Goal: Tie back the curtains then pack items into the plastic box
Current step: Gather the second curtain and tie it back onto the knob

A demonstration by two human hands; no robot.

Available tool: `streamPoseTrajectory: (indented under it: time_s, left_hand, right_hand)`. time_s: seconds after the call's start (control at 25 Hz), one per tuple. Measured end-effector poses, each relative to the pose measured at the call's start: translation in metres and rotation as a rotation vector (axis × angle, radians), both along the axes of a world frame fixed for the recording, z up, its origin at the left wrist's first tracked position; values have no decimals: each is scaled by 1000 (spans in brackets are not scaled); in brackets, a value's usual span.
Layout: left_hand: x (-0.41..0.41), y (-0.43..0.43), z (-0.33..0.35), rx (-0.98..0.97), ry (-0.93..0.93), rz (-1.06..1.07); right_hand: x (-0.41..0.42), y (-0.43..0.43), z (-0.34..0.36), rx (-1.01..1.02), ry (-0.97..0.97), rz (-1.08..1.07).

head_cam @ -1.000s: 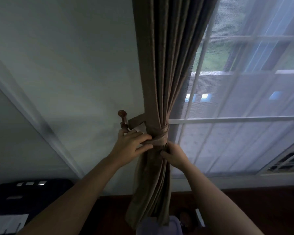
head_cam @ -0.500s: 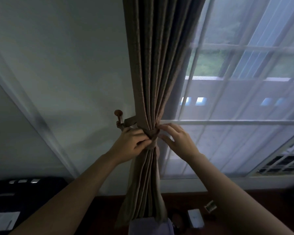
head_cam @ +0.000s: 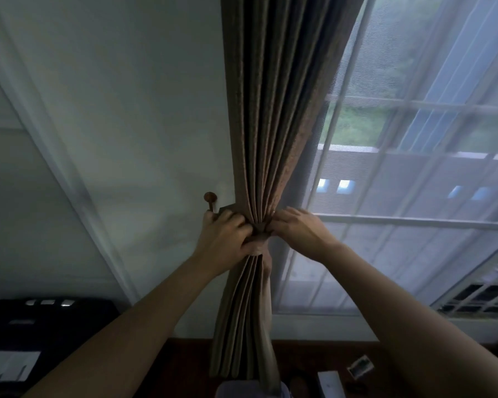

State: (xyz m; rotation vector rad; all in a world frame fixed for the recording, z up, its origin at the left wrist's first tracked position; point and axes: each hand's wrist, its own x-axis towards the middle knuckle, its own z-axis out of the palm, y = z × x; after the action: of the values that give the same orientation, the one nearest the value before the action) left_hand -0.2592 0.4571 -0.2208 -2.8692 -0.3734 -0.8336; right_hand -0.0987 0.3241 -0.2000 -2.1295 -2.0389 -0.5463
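Observation:
A brown pleated curtain (head_cam: 268, 116) hangs gathered beside the window, cinched at the waist by a matching tieback band (head_cam: 260, 228). My left hand (head_cam: 226, 237) grips the band and the gathered cloth on the wall side, just below a round wooden wall hook (head_cam: 210, 198). My right hand (head_cam: 298, 228) is on the window side, its fingertips touching the band and folds, with fingers fairly straight. Most of the band is hidden under both hands. No plastic box is clearly visible.
A sheer white curtain (head_cam: 400, 196) covers the window panes at right. A black device (head_cam: 49, 320) with papers sits at lower left. Small items, including a white card (head_cam: 329, 383) and a photo (head_cam: 360, 366), lie on the dark wooden surface (head_cam: 184, 366) below.
My right hand rose from gripping the curtain below the band to touching it at band level. The band tightened, narrowing the gathered cloth. The view shifted slightly left.

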Motion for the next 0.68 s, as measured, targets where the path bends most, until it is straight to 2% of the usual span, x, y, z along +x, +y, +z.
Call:
streamPoseTrajectory:
  time_s: [0.12, 0.2, 0.28, 0.32, 0.36, 0.4, 0.52, 0.6, 0.68]
  left_hand:
    - [-4, 9, 7, 17, 0, 27]
    - [-6, 11, 9, -83, -61, -16]
    - [-14, 9, 1, -413, -197, -61]
    - [-20, 7, -7, -606, -284, -45]
    - [-25, 7, -18, -764, -319, 0]
    - [-28, 9, -30, -884, -255, 64]
    - [-19, 9, -55, -1188, 226, 99]
    - [-9, 11, -58, -1205, 355, 38]
    - [-4, 13, -62, -1090, 385, 17]
  right_hand:
    - [2, 3, 21, -54, -51, -75]
    - [-4, -2, 20, 67, 192, -158]
    - [-7, -15, -2, 261, 465, -320]
    - [-7, -23, -21, 250, 525, -388]
    - [-9, -30, -41, 154, 559, -431]
    - [-14, -35, -59, 19, 614, -446]
    - [-30, -32, -79, -315, 876, -443]
    - [-37, -18, -77, -354, 986, -381]
    - [-46, 2, -79, -415, 1068, -306]
